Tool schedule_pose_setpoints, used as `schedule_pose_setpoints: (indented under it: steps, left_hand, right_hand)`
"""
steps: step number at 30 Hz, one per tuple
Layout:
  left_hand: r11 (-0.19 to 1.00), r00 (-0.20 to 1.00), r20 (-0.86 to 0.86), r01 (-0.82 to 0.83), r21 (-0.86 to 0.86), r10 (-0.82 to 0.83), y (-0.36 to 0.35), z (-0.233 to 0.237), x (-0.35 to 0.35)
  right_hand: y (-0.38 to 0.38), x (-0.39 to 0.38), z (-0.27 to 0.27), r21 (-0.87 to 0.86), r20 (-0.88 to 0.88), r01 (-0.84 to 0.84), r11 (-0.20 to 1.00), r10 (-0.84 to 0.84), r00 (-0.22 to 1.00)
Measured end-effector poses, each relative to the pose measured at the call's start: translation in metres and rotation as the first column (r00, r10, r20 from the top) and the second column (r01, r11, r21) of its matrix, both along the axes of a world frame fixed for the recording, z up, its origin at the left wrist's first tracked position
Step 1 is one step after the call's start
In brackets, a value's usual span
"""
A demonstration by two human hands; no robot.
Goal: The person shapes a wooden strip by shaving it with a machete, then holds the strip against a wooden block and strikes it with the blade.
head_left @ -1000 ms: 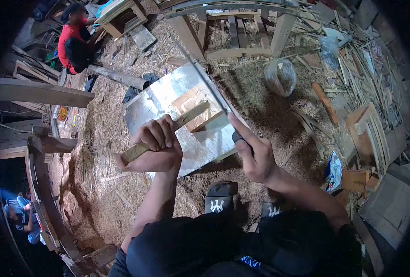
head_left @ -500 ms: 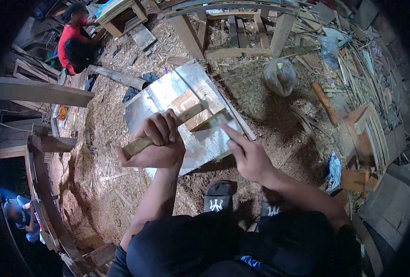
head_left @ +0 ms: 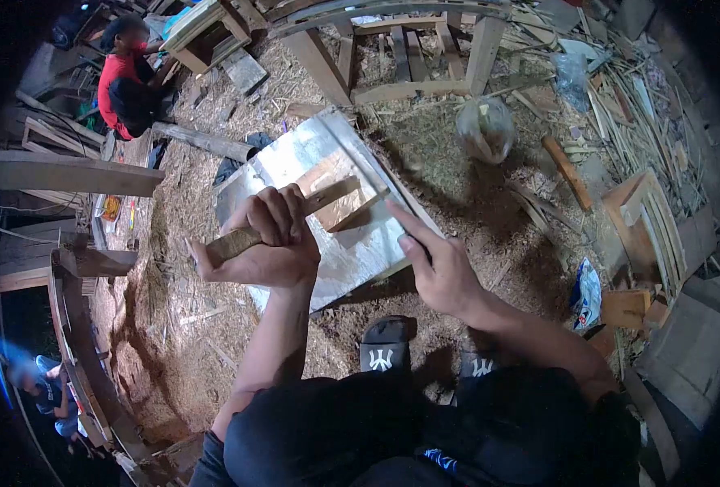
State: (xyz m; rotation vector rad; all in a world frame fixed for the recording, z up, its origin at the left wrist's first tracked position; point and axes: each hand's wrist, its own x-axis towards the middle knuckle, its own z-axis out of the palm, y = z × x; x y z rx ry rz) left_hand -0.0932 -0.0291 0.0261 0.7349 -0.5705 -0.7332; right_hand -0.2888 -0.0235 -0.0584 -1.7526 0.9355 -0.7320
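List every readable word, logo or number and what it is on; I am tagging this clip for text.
No word or number can be read.
White emblem on the left sandal and right sandal: a mark, no letters legible.
Print on the blue-and-white packet: too blurred.
Blue print on the dark shorts: too small.

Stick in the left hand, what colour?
Stick in the left hand: pale tan, bare wood. Head view shows it.

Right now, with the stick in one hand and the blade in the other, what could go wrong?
The blade meets the stick close to the left hand; a slip could cut it. On the right hand the forefinger lies along the blade and may slide onto its edge.
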Motion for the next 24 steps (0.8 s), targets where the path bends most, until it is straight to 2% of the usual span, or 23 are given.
schedule_pose_setpoints:
  steps: [1, 3, 4, 6, 8, 10, 11, 12, 14, 16, 18, 19, 21, 24]
  left_hand:
    - [0.995, 0.993, 0.089, 0.081, -0.054, -0.076, 0.002, -0.002, 0.0]
    - [0.993, 0.992, 0.093, 0.092, -0.068, -0.086, 0.003, -0.005, 0.001]
    - [0.991, 0.991, 0.097, 0.105, -0.085, -0.096, 0.004, -0.004, 0.002]
    - [0.996, 0.996, 0.071, 0.056, -0.068, -0.051, 0.001, -0.001, 0.005]
    - [0.999, 0.999, 0.046, 0.02, -0.044, -0.018, -0.001, 0.006, 0.009]
    - [0.985, 0.987, -0.004, 0.161, -0.061, -0.162, 0.003, 0.013, 0.011]
    - [0.972, 0.97, 0.092, 0.231, -0.045, -0.226, 0.006, 0.011, 0.013]
    - [0.972, 0.97, 0.089, 0.23, -0.041, -0.226, 0.007, 0.01, 0.012]
    - [0.988, 0.988, -0.025, 0.152, -0.024, -0.153, 0.009, 0.01, 0.009]
    - [0.986, 0.987, 0.034, 0.157, -0.045, -0.156, 0.005, 0.009, 0.01]
    - [0.997, 0.997, -0.052, -0.061, 0.047, 0.063, 0.003, 0.012, 0.009]
    - [0.994, 0.993, -0.069, -0.087, 0.061, 0.091, 0.003, 0.014, 0.006]
    - [0.995, 0.995, -0.057, -0.082, 0.049, 0.085, 0.005, 0.01, 0.005]
    - [0.998, 0.995, -0.073, -0.058, 0.031, 0.06, 0.009, 0.009, 0.004]
  right_hand:
    - [0.002, -0.001, 0.002, 0.008, 0.001, -0.002, 1.0, 0.002, 1.0]
    - [0.001, -0.002, 0.006, -0.14, 0.208, 0.021, 0.99, 0.008, 0.978]
    - [0.002, -0.002, 0.006, -0.142, 0.207, 0.018, 0.99, 0.012, 0.978]
    - [0.004, 0.0, 0.001, 0.084, 0.072, -0.058, 0.995, 0.052, 0.996]
    - [0.002, 0.001, -0.006, 0.038, 0.106, -0.027, 0.999, 0.023, 0.994]
    - [0.005, -0.001, -0.003, 0.008, 0.138, -0.007, 1.0, 0.006, 0.99]
    - [0.006, -0.006, 0.002, 0.089, 0.142, -0.04, 0.995, 0.027, 0.99]
    - [0.008, -0.009, 0.006, 0.17, 0.144, -0.075, 0.983, 0.05, 0.988]
    - [0.012, -0.007, 0.002, 0.137, 0.156, -0.056, 0.989, 0.034, 0.987]
    - [0.009, -0.007, 0.011, 0.096, 0.173, -0.032, 0.995, 0.015, 0.985]
    - [0.004, -0.01, 0.026, 0.397, 0.064, -0.124, 0.91, 0.107, 0.992]
    - [0.004, -0.007, 0.024, 0.398, 0.066, -0.121, 0.909, 0.103, 0.993]
    - [0.005, -0.001, 0.015, 0.118, 0.257, -0.039, 0.992, 0.007, 0.966]
    - [0.004, -0.001, 0.018, 0.062, 0.332, -0.019, 0.998, -0.002, 0.943]
